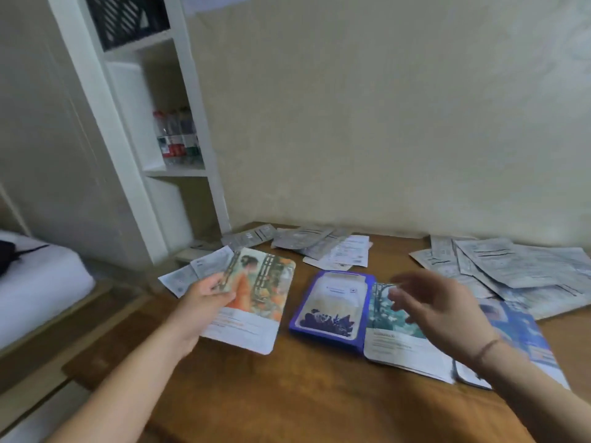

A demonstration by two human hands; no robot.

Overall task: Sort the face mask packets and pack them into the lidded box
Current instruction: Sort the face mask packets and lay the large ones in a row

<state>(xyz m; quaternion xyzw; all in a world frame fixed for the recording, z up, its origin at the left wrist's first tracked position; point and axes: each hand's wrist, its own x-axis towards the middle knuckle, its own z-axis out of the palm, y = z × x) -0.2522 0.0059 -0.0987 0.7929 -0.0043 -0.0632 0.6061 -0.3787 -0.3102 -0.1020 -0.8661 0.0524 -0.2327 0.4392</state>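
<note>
My left hand (pixel 204 302) grips a fanned bunch of face mask packets; the front one is an orange packet (pixel 259 292) with a painted figure, and grey-backed ones (pixel 188 273) stick out behind it. My right hand (pixel 444 305) hovers with spread fingers, holding nothing, above a teal packet (pixel 396 337) lying on the wooden table (pixel 319 394). A purple packet (pixel 332 308) lies flat between the two hands. A blue packet (pixel 521 327) lies to the right, partly under my right wrist. No lidded box is in view.
Face-down silver packets lie in a heap at the back right (pixel 524 270) and in a smaller pile at the back centre (pixel 316 244). A white shelf unit (pixel 166 129) with bottles stands to the left. A white bed (pixel 35 282) is at far left.
</note>
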